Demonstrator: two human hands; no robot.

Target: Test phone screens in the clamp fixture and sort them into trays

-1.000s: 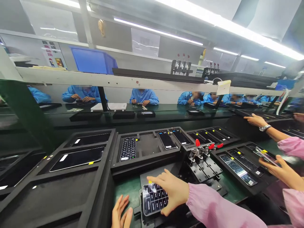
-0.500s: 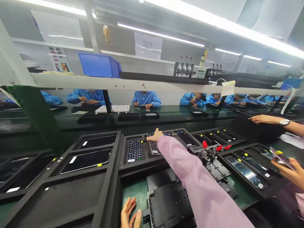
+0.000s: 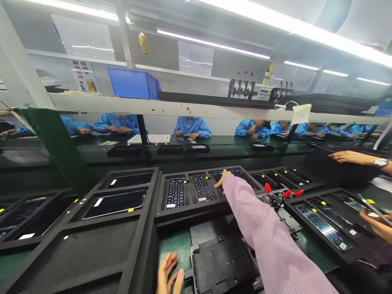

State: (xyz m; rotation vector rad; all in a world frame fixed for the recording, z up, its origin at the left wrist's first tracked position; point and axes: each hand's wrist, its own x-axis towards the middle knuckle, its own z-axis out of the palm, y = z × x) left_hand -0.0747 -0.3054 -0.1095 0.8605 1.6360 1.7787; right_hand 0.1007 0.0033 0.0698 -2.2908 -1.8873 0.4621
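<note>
**Right hand over the third phone, left hand free by the fixture**

From my remote station I read the head view as follows. I had the right hand stretched forward, its pink sleeve crossing above the fixture's right side. Its fingers lay over the third phone, counted from the left, in a black foam tray. Thumb and forefinger were parted at the phone; I could not tell whether they were gripping it or only touching it, since the hand and sleeve hid much of it.

To its left, the first phone and second phone sat in their own slots, both screens lit with a grid of tiles. The fourth phone lay to the right, partly behind the sleeve.

I noted the left hand low in view, fingers loosely bent and spread, grasping nothing that I could see. It was just beside the left edge of the black fixture; contact was unclear. Red-handled clamps stood beyond the right forearm. At far right, a co-worker's hand held another phone, tilted, above a neighbouring tray.
</note>
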